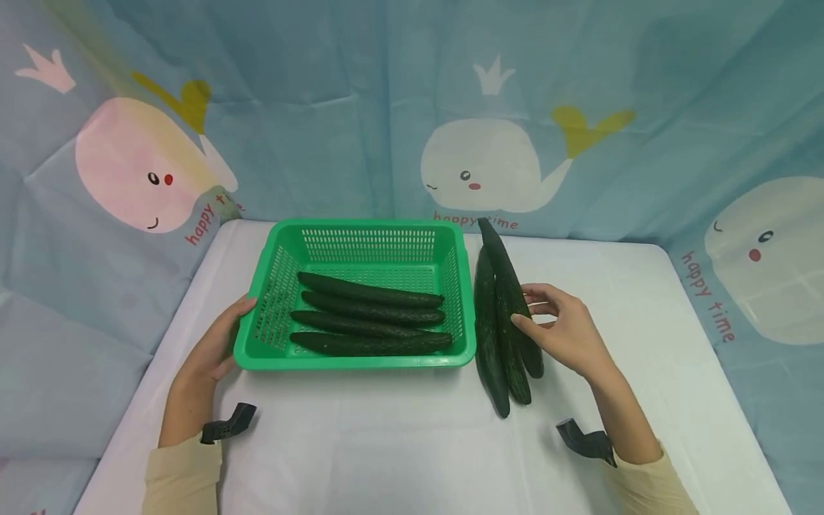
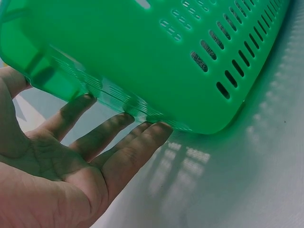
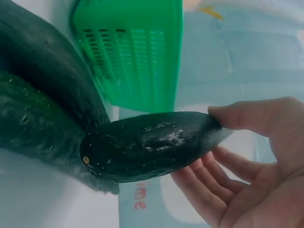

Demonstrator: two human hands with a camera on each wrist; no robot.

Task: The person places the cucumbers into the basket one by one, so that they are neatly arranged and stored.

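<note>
In the head view my left hand [image 1: 215,340] is at the left side of a green plastic basket [image 1: 350,363]. Its fingers [image 2: 142,142] touch the outer wall below the rim, and the thumb tip is hidden behind the green edge. Several dark green cucumbers [image 1: 373,310] lie side by side inside the basket. To the basket's right, my right hand [image 1: 560,329] pinches a cucumber [image 3: 152,147] between thumb and fingertips. That cucumber lies partly over two more cucumbers [image 1: 489,343], which rest lengthwise on the table beside the basket.
A white cloth covers the table [image 1: 399,443]. Behind and at the sides hangs a blue curtain [image 1: 322,143] printed with whales. A black wrist mount [image 1: 228,423] sits at the left cuff, and another black mount [image 1: 586,441] at the right cuff.
</note>
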